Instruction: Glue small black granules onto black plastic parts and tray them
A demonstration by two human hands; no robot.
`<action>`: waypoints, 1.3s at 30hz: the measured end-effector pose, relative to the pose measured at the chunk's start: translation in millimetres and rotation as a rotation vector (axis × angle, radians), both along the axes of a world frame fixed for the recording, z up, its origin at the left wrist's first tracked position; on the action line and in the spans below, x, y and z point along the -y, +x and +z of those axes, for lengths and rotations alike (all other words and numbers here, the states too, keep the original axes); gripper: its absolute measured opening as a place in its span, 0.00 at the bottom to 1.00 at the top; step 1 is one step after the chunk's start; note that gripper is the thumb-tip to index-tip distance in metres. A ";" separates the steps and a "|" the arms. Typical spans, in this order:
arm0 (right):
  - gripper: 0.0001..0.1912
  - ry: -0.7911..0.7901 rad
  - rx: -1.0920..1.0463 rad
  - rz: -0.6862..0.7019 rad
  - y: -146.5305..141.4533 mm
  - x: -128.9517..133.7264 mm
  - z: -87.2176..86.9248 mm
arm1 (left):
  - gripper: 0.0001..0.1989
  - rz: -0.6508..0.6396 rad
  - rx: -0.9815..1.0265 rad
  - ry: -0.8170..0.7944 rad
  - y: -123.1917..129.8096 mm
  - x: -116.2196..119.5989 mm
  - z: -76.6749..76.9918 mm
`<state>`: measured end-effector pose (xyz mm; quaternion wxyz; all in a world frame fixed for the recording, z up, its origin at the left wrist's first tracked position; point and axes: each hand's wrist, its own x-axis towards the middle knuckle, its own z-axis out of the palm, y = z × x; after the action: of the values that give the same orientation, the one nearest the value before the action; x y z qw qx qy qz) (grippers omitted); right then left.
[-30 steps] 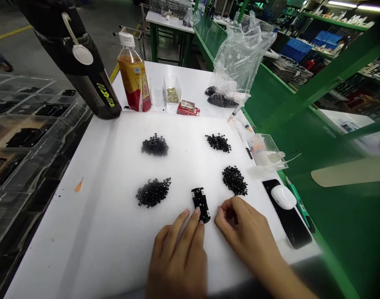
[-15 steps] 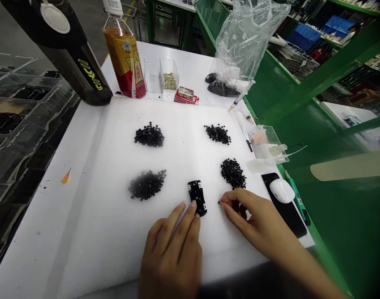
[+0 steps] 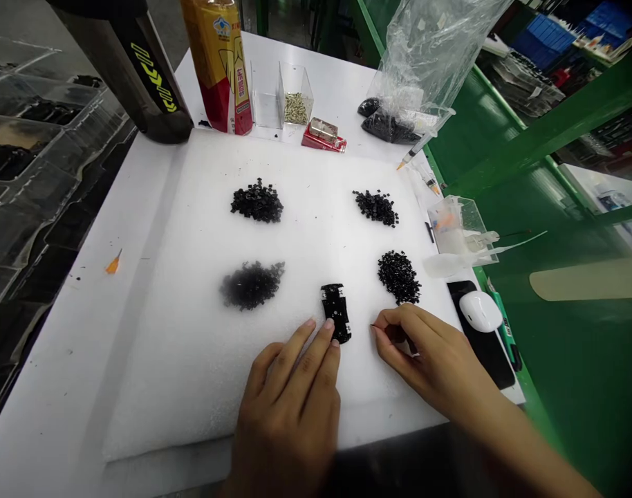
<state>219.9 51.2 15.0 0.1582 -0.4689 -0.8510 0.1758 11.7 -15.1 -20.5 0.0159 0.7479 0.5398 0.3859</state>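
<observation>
The left hand (image 3: 287, 415) rests with its fingers slightly spread, the fingertips (image 3: 327, 326) touching the lower left edge of a small black plastic part (image 3: 335, 312) that lies on a white foam sheet (image 3: 165, 387). The right hand (image 3: 430, 353) sits just beside that part, thumb and forefinger pinched on a tiny dark piece (image 3: 371, 326). Beyond the hands, four heaps of black pieces lie on the foam, well apart from each other. Past its far edge, a transparent acrylic box (image 3: 295, 86) holds brass-coloured bits, and an apparently bare twin box (image 3: 264, 111) stands against it. A plastic bag (image 3: 424, 48) holds more black pieces (image 3: 386, 128). A red-labelled bottle (image 3: 217, 62), a red packet (image 3: 323, 136) and a black tumbler (image 3: 134, 83) stand nearby. On the right, a small acrylic tray (image 3: 453, 232) holds pale plastic items, and a white computer mouse (image 3: 480, 311) sits on a black pad (image 3: 482, 339).
</observation>
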 end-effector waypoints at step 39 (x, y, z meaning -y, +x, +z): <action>0.09 -0.081 -0.157 0.078 -2.6 -11.0 16.4 | 0.23 0.049 0.008 -0.095 4.3 1.7 -1.2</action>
<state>217.4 62.2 31.4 0.1981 -0.4261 -0.8459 0.2523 16.0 -16.8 -21.7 0.0440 0.7314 0.5756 0.3630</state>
